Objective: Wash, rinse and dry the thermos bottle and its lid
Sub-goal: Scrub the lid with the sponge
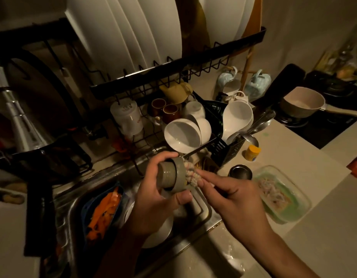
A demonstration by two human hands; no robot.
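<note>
While the left hand [153, 199] grips the grey lid [173, 174] over the sink [195, 219], the right hand [236, 199] pinches a scrubber [190, 173] pressed into the lid's open right side, so I'd say we're mid-wash on the lid. Next up is probably rinsing it. The thermos bottle [240, 171] looks to be standing on the table [306, 161], just right of the hands.

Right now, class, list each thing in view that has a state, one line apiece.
lid: gripped by left hand over the sink, being scrubbed
scrubber: pinched in right hand, pressed against the lid
thermos bottle: upright on counter, open
saucepan: on stove, uncovered
</note>
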